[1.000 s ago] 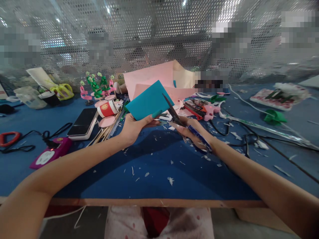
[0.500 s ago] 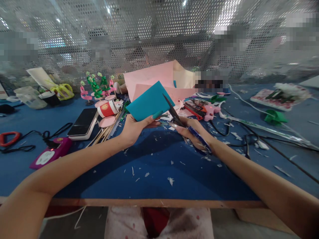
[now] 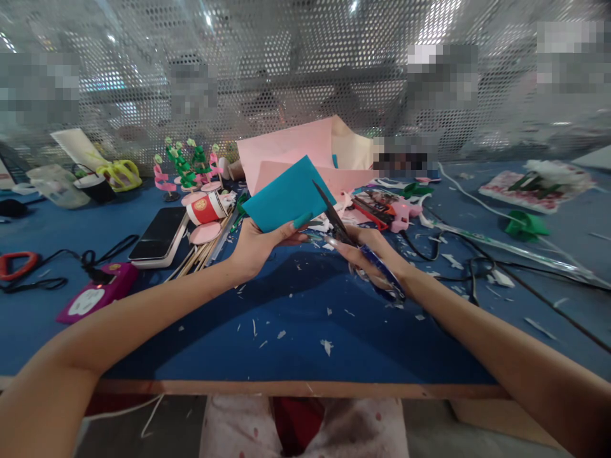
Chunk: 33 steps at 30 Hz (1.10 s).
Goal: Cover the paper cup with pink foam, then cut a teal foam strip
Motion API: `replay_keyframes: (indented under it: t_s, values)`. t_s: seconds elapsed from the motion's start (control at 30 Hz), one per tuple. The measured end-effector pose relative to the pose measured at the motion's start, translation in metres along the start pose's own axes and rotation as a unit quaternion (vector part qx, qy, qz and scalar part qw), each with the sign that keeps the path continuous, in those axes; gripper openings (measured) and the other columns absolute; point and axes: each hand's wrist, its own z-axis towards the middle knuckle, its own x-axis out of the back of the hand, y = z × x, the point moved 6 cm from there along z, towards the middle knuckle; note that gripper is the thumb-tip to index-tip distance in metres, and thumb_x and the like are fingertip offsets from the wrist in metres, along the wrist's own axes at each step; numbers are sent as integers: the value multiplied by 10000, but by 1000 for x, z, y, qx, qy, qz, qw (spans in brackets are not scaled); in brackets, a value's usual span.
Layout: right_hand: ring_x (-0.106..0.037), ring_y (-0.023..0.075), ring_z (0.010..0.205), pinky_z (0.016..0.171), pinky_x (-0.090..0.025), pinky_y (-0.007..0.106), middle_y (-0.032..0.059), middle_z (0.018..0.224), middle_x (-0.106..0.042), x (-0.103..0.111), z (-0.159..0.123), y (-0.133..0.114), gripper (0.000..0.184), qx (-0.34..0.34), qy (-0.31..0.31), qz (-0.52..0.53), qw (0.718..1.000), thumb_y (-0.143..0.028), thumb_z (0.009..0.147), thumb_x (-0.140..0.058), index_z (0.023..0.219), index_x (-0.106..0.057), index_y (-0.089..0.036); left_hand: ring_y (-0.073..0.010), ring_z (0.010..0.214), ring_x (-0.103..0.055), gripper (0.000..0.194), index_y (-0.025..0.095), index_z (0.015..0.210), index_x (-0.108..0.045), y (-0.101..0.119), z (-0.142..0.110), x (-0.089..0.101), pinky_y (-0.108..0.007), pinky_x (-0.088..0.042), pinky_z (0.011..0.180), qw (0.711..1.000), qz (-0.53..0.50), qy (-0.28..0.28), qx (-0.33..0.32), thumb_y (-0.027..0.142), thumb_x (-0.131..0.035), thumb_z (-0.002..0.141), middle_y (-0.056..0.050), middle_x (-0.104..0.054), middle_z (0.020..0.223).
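Note:
My left hand [image 3: 262,250] pinches the lower edge of a teal sheet of paper [image 3: 289,196], thumb on top, and holds it tilted above the table. In my right hand [image 3: 372,251] is a pair of scissors [image 3: 338,222] with dark blades and blue handles, my fingers through the loops. The blades point up and to the left, at the right edge of the teal paper. Whether they have cut into it I cannot tell. Large pink sheets [image 3: 291,149] stand behind the paper.
White paper scraps [image 3: 326,346] litter the blue table [image 3: 286,318]. To the left are a phone [image 3: 160,235], bamboo sticks [image 3: 198,259], a red-and-white paper cup [image 3: 206,208] and a purple power block [image 3: 102,292]. A pink glue gun [image 3: 405,213] and dark cables [image 3: 472,280] lie right.
Almost nothing differs. The teal paper has shifted very slightly to the right, and both hands keep their hold.

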Motion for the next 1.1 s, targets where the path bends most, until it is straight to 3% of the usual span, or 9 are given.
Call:
replay_keyframes:
  t_s: [0.27, 0.57, 1.1]
  values:
    - [-363, 103, 475, 465, -251, 245, -31, 521, -362, 0, -1, -5, 359, 22, 2, -23, 999, -507, 800, -415, 650, -443, -181, -199, 671, -687, 324, 99, 892, -649, -1, 1, 1, -338, -565, 702, 1000, 8, -12, -1, 280, -742, 639, -88, -709, 798]
    - [-370, 99, 454, 441, -268, 234, -36, 507, -358, 1, -1, -3, 346, 3, 9, -29, 1000, -492, 778, -451, 650, -471, -171, -191, 691, -686, 333, 110, 915, -645, -2, 2, 1, -312, -567, 692, 1000, 5, -16, 1, 269, -743, 640, -82, -713, 803]
    - [-305, 78, 466, 449, -221, 231, -45, 499, -300, 2, -1, -8, 361, 29, 23, -47, 998, -459, 807, -415, 577, -377, -184, -200, 722, -685, 305, 102, 894, -658, 1, 1, -1, -324, -560, 709, 1000, 18, -12, 9, 262, -733, 646, -86, -711, 804]
